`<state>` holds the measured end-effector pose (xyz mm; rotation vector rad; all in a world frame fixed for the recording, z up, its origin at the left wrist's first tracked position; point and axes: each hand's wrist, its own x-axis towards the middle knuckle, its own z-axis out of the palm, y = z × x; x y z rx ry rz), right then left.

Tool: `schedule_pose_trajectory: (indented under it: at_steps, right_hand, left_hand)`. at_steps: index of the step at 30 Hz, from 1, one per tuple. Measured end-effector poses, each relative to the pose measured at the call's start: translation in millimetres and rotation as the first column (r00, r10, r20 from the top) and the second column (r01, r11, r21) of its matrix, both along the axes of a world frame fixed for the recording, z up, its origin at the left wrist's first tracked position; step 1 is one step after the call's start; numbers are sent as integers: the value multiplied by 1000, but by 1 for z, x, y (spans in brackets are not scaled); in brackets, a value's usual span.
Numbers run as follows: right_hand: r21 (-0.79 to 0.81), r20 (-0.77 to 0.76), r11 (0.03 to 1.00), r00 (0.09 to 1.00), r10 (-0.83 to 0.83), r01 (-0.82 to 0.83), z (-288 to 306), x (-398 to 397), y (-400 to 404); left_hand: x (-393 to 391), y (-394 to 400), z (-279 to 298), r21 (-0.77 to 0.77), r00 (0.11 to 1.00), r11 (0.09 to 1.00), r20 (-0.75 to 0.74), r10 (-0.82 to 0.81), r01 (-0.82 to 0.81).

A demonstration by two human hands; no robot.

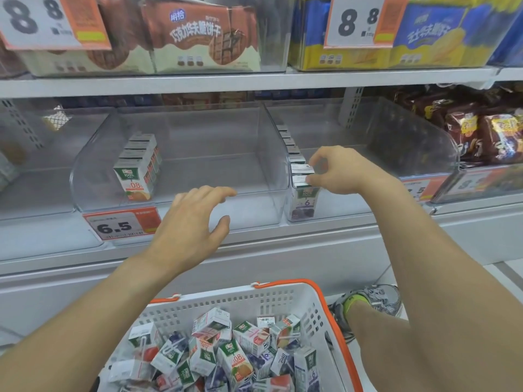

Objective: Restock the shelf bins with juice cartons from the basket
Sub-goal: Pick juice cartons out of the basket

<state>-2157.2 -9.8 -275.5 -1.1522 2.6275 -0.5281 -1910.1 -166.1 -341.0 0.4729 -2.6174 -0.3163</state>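
Juice cartons in basket, shelf bins

Read "8.8" on both upper price tags; "6.5" on lower shelf tag; "100%" on orange juice carton.

Plastic and printed card, mostly.
Clear glossy plastic bins; matt white lattice basket (orange rim); smooth printed-card juice cartons; matt grey shelf.

white basket orange-rimmed, clear bins
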Motion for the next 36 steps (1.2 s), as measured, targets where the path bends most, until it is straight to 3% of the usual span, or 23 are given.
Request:
schedule_pose_trajectory:
  at_steps: [7,12,16,19,21,23,25,26,28,30,33,36]
  right_hand:
    - [-2,36,1000,999,-14,14,-4,6,-11]
    - [-107,186,994,982,36,-17,-5,3,-4]
    - [-86,72,996,997,40,-34,-11,4,5]
    - [-104,-112,995,994,-3,-8,-21,9,13]
    - [-249,-286,967,958,-24,-51,-28,17,22]
    - [-486,-389,854,921,-23,-184,-33,39,33]
    - [-609,-352,754,936,20,-245,-42,66,42]
    - [-606,-291,757,954,76,-246,-51,78,46]
    - [-448,-105,860,970,220,-244,-81,97,52]
    - [-114,143,943,934,327,-312,-125,108,61]
    - [223,385,871,861,333,-437,-191,126,80]
    - [378,480,763,816,323,-525,-245,141,101]
  left_hand:
    - [0,0,-2,-7,1000,1000,-19,-4,4]
    - [-1,-1,-4,-23,999,1000,-36,-10,9]
    - [-3,-2,-3,-32,999,999,-39,-26,25]
    - [-3,0,-6,-89,996,996,-80,-29,22]
    - [-4,9,-6,-138,979,990,-199,-39,12]
    - [-5,25,-7,-114,941,993,-329,-76,40]
    - [-4,42,-16,-24,931,992,-343,-122,122]
    - [-3,49,-26,39,946,986,-289,-146,164]
    - [4,56,-52,183,978,961,-51,-200,206]
    - [15,56,-88,281,918,944,305,-256,170]
    - [34,58,-148,376,743,926,613,-269,26]
    - [55,71,-207,525,704,824,667,-242,-214]
